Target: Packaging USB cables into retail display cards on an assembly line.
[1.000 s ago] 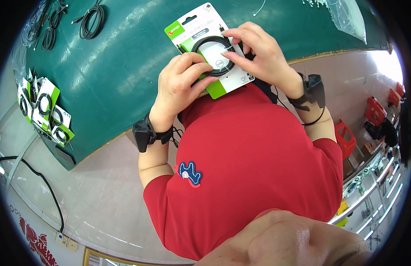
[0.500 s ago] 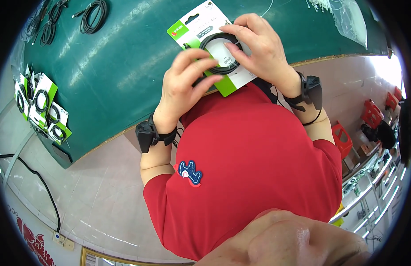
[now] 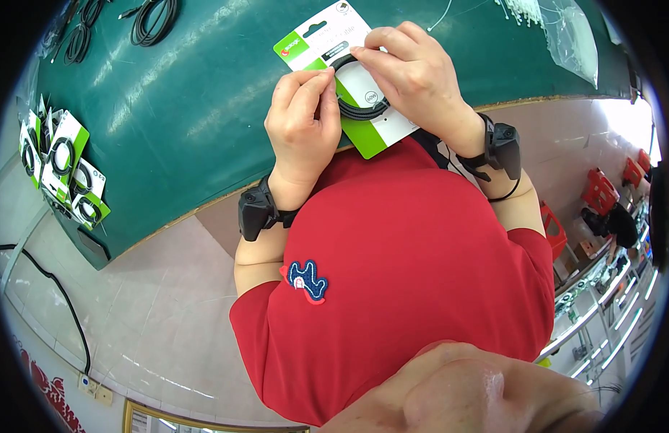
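Note:
A white-and-green hanging card (image 3: 367, 138) lies tilted on the table's near edge in front of me. On it sits a coiled black cable (image 3: 363, 113), its upper part partly covered by my fingers. My left hand (image 3: 304, 119) is closed in a pinch, with its fingertips at the coil's upper left edge. Closed too, my right hand (image 3: 417, 76) pinches at the top of the coil and its palm hangs over the card's right side. Whether a thin tie lies between the fingertips is too small to tell.
Several carded black cables (image 3: 63, 159) are piled at the green table's (image 3: 197, 94) left end. Loose coiled black cables (image 3: 154, 22) lie at the far left. At the far right is a clear plastic bag (image 3: 569, 43) beside white ties (image 3: 522, 9). Red chairs (image 3: 601, 189) stand beyond.
My left hand has gone from spread fingers to a pinch, its fingertips moving up to the coil's upper left edge. The right fingertips have drawn together at the coil's top. The card has hardly moved.

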The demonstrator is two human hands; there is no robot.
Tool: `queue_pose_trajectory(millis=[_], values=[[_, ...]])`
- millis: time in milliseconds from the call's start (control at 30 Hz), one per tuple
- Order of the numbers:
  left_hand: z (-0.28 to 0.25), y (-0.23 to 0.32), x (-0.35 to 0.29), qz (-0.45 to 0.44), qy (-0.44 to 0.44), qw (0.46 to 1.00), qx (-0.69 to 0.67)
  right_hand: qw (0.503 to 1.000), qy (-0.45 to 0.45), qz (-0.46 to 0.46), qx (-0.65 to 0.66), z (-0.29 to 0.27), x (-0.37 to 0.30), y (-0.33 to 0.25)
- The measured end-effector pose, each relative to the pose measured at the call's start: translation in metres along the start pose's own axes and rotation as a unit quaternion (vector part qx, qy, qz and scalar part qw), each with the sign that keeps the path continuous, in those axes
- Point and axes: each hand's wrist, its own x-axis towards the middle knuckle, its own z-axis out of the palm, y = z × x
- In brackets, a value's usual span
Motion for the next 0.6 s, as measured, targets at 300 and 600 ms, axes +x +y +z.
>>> queue_pose_trajectory(millis=[300,600], values=[[-0.005,0.012,0.002,-0.081,-0.026,0.995,-0.05,0.997,0.025,-0.021,0.067,-0.006,-0.006,0.005],[-0.005,0.004,0.003,0.013,-0.03,0.999,0.002,0.972,-0.138,-0.102,0.158,-0.026,-0.027,0.007]])
